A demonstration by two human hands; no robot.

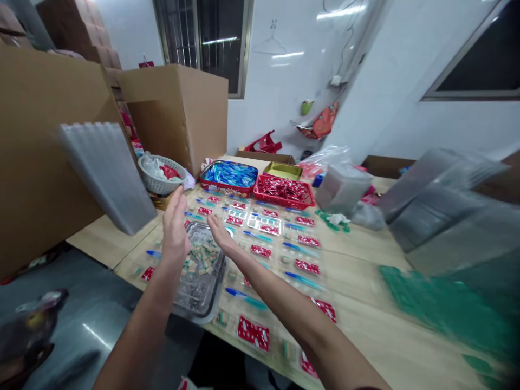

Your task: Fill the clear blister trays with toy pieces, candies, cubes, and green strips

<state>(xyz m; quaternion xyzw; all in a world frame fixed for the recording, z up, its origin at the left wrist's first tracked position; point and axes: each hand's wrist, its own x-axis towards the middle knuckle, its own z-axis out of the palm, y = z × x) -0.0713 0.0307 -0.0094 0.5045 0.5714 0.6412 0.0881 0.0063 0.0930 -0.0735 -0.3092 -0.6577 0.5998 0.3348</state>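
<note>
My left hand (175,225) is raised over the left rim of a grey tray (195,298), its fingers stretched out and nothing visible in it. My right hand (221,234) reaches over the tray's right rim, fingers extended and also without anything visible. Small tan-and-green blocks (203,257) lie heaped in the tray between my hands. Around them, clear plastic trays in rows cover the table, holding blue pen-like sticks (246,298), red dotted packets (254,333) and small blocks.
Behind the rows stand a tin of blue wrapped pieces (231,174), a red basket (284,201) of red packets and a gold tin (283,171). Stacked clear trays (108,176) rise at left, more (447,216) at right. Large cardboard boxes (203,114) flank the left. Green scraps (439,303) lie right.
</note>
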